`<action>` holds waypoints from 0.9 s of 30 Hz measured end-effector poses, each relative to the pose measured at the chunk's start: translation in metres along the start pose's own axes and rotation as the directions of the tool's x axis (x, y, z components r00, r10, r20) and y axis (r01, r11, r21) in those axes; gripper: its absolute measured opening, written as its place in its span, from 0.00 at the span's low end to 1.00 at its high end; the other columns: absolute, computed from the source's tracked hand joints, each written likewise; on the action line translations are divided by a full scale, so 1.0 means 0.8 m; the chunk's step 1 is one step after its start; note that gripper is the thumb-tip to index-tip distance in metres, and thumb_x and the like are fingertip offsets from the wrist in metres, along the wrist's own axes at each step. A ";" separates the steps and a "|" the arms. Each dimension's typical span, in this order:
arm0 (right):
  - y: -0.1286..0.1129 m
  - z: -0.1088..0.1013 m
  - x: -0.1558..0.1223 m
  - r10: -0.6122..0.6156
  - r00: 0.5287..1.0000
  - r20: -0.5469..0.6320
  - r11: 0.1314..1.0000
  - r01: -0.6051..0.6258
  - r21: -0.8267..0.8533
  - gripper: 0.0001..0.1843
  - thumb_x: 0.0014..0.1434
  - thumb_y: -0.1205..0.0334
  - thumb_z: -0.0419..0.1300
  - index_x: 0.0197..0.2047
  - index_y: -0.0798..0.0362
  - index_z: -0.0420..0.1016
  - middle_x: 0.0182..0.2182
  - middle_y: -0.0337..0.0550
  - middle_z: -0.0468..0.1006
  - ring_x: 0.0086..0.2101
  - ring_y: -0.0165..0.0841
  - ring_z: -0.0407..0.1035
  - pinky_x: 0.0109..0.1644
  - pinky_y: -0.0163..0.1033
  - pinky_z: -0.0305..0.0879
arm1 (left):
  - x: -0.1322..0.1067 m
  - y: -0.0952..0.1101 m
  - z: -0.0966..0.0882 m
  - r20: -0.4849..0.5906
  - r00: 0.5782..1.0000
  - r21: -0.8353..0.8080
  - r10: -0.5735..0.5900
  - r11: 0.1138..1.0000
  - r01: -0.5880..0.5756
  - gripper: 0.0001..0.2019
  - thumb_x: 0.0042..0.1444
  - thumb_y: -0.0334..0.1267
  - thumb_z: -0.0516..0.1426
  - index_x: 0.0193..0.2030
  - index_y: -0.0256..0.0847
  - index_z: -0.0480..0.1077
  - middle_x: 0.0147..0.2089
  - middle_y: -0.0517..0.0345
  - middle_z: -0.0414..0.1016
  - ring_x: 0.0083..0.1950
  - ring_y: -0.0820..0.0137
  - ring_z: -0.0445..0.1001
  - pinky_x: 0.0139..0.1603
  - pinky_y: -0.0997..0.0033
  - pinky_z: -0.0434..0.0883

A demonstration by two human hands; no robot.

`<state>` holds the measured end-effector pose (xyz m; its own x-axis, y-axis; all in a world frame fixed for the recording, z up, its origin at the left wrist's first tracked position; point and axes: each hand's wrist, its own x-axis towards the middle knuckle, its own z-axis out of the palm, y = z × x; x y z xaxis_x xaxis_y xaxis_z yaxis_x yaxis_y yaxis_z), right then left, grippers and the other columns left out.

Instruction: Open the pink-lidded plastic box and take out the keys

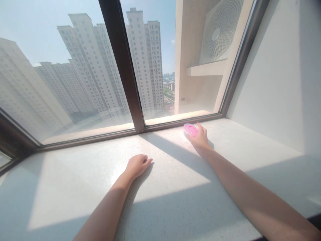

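Observation:
Close to the window frame, my right hand (200,137) grips a small round container with a pink top (190,130). Its rim looks clear or whitish, and my fingers and thumb wrap around its right side. The container is at the sill surface, and its contents cannot be made out. My left hand (137,165) rests on the pale sill (165,174), lower and to the left, apart from the container. Its fingers are curled in with the thumb pointing right, and nothing shows in them.
Dark window frames (140,124) border the sill at the back, with a slanting post in the middle. A white wall (273,83) rises on the right. Beyond the glass are tall buildings (87,57) and an air-conditioner unit (220,30). Sunlight and shadow bands cross the sill.

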<state>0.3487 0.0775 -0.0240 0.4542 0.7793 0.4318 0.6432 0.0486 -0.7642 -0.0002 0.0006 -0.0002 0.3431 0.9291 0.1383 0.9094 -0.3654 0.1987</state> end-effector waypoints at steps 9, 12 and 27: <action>-0.006 -0.013 -0.007 0.084 0.994 0.067 0.996 -0.086 0.027 0.47 0.46 0.58 0.64 0.68 0.49 0.53 0.53 0.53 0.69 0.47 0.44 0.70 0.47 0.43 0.70 | 0.000 0.001 -0.002 0.002 1.000 -0.022 -0.014 1.000 0.014 0.22 0.61 0.51 0.46 0.21 0.41 0.64 0.26 0.56 0.71 0.27 0.68 0.65 0.27 0.69 0.49; -0.013 -0.015 -0.010 0.087 0.994 0.073 0.993 -0.093 0.074 0.44 0.47 0.59 0.63 0.66 0.49 0.56 0.52 0.50 0.72 0.46 0.42 0.71 0.48 0.43 0.70 | 0.000 0.002 -0.001 -0.010 0.999 -0.033 -0.035 0.999 0.035 0.22 0.61 0.52 0.47 0.21 0.41 0.64 0.25 0.56 0.71 0.27 0.68 0.65 0.27 0.69 0.49; -0.072 0.002 -0.071 -0.577 0.709 0.405 0.751 0.265 0.605 0.38 0.48 0.66 0.66 0.62 0.49 0.62 0.55 0.51 0.71 0.53 0.44 0.68 0.59 0.54 0.62 | -0.001 0.007 -0.005 -0.282 0.958 -0.312 -0.052 0.949 -0.040 0.22 0.63 0.47 0.50 0.61 0.43 0.60 0.55 0.48 0.67 0.45 0.65 0.73 0.45 0.64 0.71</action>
<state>0.2847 0.0312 -0.0051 -0.2995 0.7775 0.5531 0.2302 0.6214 -0.7489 0.0037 -0.0026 0.0044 0.2147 0.8931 0.3954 0.7765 -0.4016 0.4856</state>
